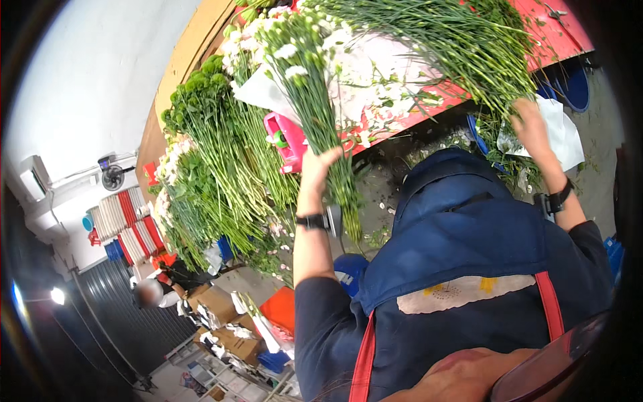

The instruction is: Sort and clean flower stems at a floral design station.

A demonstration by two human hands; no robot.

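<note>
My left hand [319,171] is wrapped around a bunch of white carnations [314,108], gripping the green stems below their middle. The blooms point up and away, and the stem ends hang past the table's edge. On the right, my right hand [530,125] is at the cut ends of a large pile of green flower stems [452,50]; whether its fingers close on any is unclear. Beneath the bunch lies white paper [269,93] beside a pink tape dispenser [289,143]. Loose petals and leaf bits [387,108] cover part of the red tabletop [452,95].
Bunches of green pompon flowers [206,80] and long stems [236,166] overhang the table at left. A metal tool [556,15] lies at the far right. White paper [557,130] hangs below the right hand. Cardboard boxes [216,306] and another person [150,291] are farther left.
</note>
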